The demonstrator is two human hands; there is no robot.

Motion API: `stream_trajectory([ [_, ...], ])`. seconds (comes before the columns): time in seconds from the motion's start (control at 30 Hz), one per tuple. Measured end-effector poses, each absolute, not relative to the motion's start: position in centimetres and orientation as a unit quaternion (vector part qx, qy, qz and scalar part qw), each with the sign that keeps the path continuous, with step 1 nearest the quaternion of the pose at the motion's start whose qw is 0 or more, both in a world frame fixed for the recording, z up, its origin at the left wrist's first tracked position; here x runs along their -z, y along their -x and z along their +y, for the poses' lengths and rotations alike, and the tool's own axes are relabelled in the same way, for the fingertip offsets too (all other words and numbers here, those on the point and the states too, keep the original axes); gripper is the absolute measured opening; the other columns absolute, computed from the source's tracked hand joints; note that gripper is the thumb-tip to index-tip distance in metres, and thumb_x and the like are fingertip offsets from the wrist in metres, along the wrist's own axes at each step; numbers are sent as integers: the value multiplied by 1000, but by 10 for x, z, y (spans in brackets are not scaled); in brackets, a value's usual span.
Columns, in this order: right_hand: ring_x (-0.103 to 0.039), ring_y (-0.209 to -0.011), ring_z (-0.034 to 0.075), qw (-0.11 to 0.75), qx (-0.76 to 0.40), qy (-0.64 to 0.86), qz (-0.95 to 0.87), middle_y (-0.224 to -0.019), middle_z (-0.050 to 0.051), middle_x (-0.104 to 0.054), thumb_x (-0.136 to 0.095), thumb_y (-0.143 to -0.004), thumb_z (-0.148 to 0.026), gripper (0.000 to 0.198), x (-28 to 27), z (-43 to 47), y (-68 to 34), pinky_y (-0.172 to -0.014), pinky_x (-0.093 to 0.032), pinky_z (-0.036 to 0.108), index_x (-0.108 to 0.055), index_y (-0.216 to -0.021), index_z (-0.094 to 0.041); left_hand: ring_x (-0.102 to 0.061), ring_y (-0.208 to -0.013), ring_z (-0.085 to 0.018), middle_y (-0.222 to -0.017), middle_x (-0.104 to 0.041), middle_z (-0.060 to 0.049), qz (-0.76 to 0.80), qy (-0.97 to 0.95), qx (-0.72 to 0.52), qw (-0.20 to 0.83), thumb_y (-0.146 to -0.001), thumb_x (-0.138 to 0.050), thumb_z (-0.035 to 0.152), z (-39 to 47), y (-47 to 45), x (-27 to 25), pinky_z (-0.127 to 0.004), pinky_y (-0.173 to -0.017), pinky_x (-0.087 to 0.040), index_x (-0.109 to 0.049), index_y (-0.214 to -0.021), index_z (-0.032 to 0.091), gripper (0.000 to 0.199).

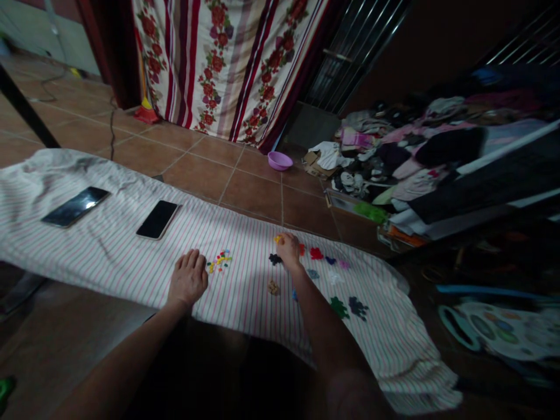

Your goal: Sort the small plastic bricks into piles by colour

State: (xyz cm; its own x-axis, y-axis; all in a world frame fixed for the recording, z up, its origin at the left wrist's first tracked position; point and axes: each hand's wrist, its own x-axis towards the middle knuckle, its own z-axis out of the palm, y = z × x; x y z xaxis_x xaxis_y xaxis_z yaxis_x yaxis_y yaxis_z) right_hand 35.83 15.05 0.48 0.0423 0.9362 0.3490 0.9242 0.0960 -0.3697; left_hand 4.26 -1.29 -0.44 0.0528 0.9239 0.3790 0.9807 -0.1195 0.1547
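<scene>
My left hand [189, 277] lies flat on the striped cloth [245, 280], fingers stretched out, just left of a small mixed pile of colored pieces [220, 261]. My right hand [288, 248] is closed over a yellow-orange pile [277, 238], its fingertips pressed together and partly hidden; what they hold, if anything, does not show. Around it are small single-color piles: black [275, 259], red [315, 253], dark blue [331, 261], pink [343, 264], grey [312, 273], clear white [335, 277], tan [273, 287], green [339, 307] and dark grey [358, 308]. My right forearm partly covers a blue pile [294, 296].
Two phones, a larger one [76, 207] and a smaller one [158, 220], lie on the cloth at left. Beyond the table, a purple basin [280, 161] sits on the tiled floor. A heap of clothes [420, 146] fills the right side; a floral curtain [227, 64] hangs behind.
</scene>
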Motion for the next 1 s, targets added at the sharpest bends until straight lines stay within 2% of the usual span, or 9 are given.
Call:
stream_trajectory([
  [0.37, -65, -95, 19, 252, -63, 618, -742, -97, 8, -75, -49, -83, -9, 29, -8, 130, -310, -89, -46, 28, -76, -90, -18, -51, -128, -33, -132, -61, -19, -665, 715, 212, 41, -88, -43, 22, -13, -43, 2, -49, -106, -39, -63, -112, 15, 32],
  [0.73, -64, -96, 20, 303, -142, 533, -777, -98, 5, -73, -50, -87, -14, 24, 11, 91, -250, -92, -48, 34, -73, -91, -22, -51, -128, -33, -132, -61, -19, -668, 712, 217, 30, -88, -42, 21, -13, -44, 0, -49, -106, -38, -63, -110, 14, 31],
  [1.0, -59, -99, 23, 328, -147, 495, -791, -99, 6, -68, -61, -83, -16, 16, 17, 65, -226, -93, -48, 36, -73, -91, -23, -52, -128, -32, -132, -61, -18, -669, 711, 213, 38, -88, -44, 20, -13, -44, 1, -47, -107, -39, -63, -111, 15, 31],
])
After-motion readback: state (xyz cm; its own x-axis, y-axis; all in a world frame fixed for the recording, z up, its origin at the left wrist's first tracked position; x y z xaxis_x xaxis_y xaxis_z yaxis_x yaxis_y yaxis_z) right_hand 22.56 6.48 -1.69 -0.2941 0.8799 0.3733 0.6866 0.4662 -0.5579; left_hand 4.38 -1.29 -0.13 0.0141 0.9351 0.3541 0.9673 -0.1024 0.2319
